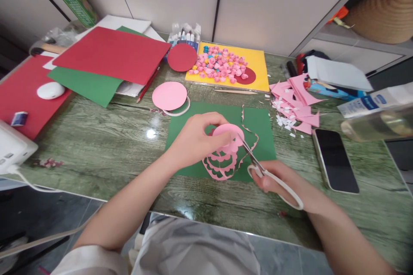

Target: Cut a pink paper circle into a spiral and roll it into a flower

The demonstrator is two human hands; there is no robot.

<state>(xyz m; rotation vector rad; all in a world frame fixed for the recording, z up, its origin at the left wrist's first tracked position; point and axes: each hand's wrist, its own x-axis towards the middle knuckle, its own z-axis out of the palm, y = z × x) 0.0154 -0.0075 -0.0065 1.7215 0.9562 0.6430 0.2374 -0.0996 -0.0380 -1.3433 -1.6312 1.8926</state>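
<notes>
My left hand [198, 135] pinches a pink paper disc [227, 132] above a green sheet [261, 126]. A scalloped spiral strip [222, 163] cut from the disc hangs below it. White-handled scissors [269, 174] are gripped in my right hand [282, 182], their blades reaching up-left into the edge of the pink disc.
A pink circle [169, 95] and a dark red circle [181, 57] lie behind. A yellow board [258, 71] carries several pink paper flowers. Pink scraps [298, 103] sit at right beside a phone [335, 159]. Red [112, 53] and green paper sheets lie at left.
</notes>
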